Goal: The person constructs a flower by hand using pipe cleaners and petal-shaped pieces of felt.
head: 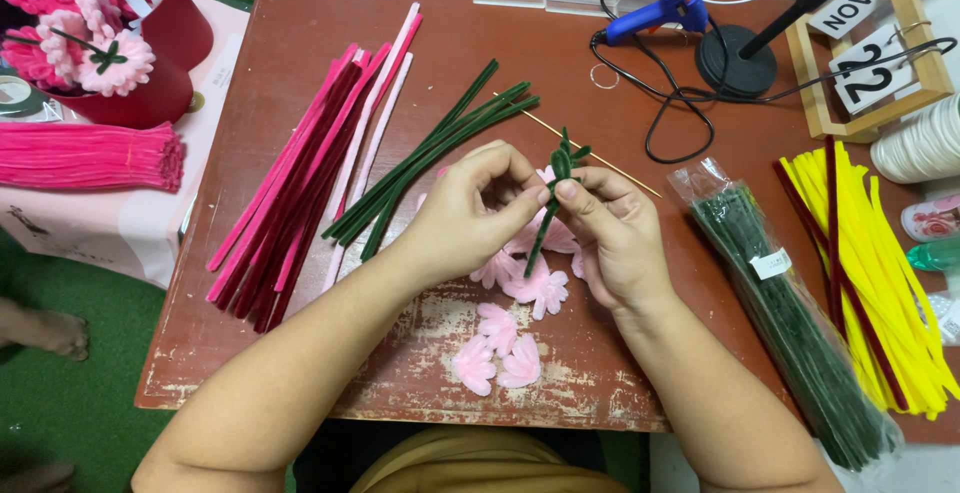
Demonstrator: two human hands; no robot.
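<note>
Both hands meet over the middle of a worn red-brown table [300, 13]. My left hand [470, 208] and my right hand [610, 233] pinch a dark green fuzzy wire stem [548, 215] with small twisted leaf loops at its top. The stem slants down between the two hands. Under and just below the hands lie several pale pink fuzzy-wire petals [500, 348]. A thin wooden skewer [620, 171] lies on the table behind the fingers.
Pink and maroon fuzzy wires [300, 168] lie at left, loose dark green ones [430, 153] beside them. A bag of green wires [790, 313] and yellow wires [870, 253] lie right. A blue glue gun [660, 8], cable, block calendar [870, 43] and a red flower box [130, 43] stand behind.
</note>
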